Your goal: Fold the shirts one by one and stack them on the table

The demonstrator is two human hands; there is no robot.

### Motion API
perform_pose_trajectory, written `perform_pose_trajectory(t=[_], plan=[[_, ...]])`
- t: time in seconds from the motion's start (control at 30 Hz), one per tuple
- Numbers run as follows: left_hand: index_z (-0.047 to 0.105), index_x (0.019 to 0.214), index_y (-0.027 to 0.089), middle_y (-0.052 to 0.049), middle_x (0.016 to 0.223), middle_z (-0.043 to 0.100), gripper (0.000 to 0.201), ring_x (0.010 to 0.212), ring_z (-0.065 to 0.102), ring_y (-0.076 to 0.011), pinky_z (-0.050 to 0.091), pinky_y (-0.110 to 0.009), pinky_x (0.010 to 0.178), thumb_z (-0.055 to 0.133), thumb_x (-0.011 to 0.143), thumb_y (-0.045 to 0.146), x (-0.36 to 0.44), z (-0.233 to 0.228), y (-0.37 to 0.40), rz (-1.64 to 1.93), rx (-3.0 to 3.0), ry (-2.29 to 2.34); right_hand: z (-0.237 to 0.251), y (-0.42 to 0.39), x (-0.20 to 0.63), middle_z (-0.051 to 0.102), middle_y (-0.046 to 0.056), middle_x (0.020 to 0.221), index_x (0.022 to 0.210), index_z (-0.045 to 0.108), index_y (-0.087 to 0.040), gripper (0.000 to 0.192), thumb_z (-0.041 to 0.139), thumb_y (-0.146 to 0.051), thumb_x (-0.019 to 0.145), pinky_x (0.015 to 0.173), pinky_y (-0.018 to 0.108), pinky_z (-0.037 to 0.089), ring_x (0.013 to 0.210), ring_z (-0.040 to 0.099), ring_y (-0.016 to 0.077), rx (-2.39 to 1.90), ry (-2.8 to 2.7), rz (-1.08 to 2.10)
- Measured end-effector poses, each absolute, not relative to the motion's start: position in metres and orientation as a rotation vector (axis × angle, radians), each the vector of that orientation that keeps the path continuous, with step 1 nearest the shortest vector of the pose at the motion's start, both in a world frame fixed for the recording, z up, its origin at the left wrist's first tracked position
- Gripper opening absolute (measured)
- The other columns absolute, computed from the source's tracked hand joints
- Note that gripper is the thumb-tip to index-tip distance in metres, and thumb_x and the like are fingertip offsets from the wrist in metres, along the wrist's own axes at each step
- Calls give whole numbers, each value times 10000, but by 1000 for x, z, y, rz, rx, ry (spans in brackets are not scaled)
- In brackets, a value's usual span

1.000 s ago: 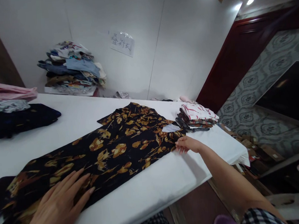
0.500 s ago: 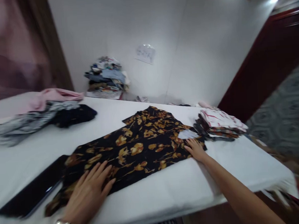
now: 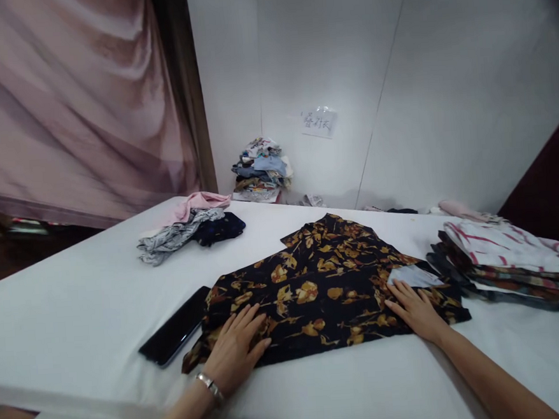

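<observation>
A black garment with a golden leaf print (image 3: pixel 323 289) lies spread flat on the white table (image 3: pixel 76 313). My left hand (image 3: pixel 236 350) presses flat on its near left end, fingers apart, a bracelet on the wrist. My right hand (image 3: pixel 415 311) lies flat on its near right end, just below a white label (image 3: pixel 411 275) at the collar. Neither hand grips anything.
A dark phone (image 3: pixel 177 335) lies left of the garment. A stack of folded clothes (image 3: pixel 508 260) sits at the right. A loose heap of pink, grey and dark cloth (image 3: pixel 189 225) lies further back. Another clothes pile (image 3: pixel 260 169) stands against the wall under a paper sign (image 3: pixel 319 122).
The view has swung left and pulled back, bringing a pink curtain and the phone into sight. Both hands stay flat on the garment; the left one has slid along it toward the right.
</observation>
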State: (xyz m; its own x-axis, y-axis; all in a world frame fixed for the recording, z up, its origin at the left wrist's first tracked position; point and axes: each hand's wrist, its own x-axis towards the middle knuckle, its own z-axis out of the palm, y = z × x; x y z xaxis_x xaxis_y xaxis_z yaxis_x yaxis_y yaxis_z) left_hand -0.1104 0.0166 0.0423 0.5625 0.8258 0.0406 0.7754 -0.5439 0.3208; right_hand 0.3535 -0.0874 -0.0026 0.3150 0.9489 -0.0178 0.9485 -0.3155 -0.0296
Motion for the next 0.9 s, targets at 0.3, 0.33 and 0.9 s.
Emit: perform_pose_trajectory(t=[0.3, 0.33, 0.9], plan=[[657, 1217, 198, -85, 1395, 601, 439, 1292, 549, -248, 391, -377, 1135, 470, 905, 445, -71, 102, 89, 479, 2585, 1266, 9, -64, 333, 261, 65, 1606, 1496, 418, -258, 639, 291, -556, 945, 1191, 564, 190, 1500, 163, 269, -2346, -1839, -43], [653, 1212, 206, -72, 1375, 618, 424, 1270, 565, -240, 409, -367, 1111, 469, 907, 435, -59, 106, 104, 434, 2576, 1292, 6, -62, 331, 268, 73, 1603, 1495, 421, -252, 639, 299, -555, 945, 1188, 558, 205, 1497, 178, 272, -2359, -1850, -20], [606, 1185, 167, -87, 1200, 636, 360, 1043, 637, -224, 550, -431, 877, 621, 904, 391, 79, 67, 258, 180, 2171, 1850, -25, -61, 340, 388, 23, 1540, 1425, 485, -436, 529, 414, -611, 931, 1145, 616, 323, 1434, 324, 344, -2130, -1788, -100]])
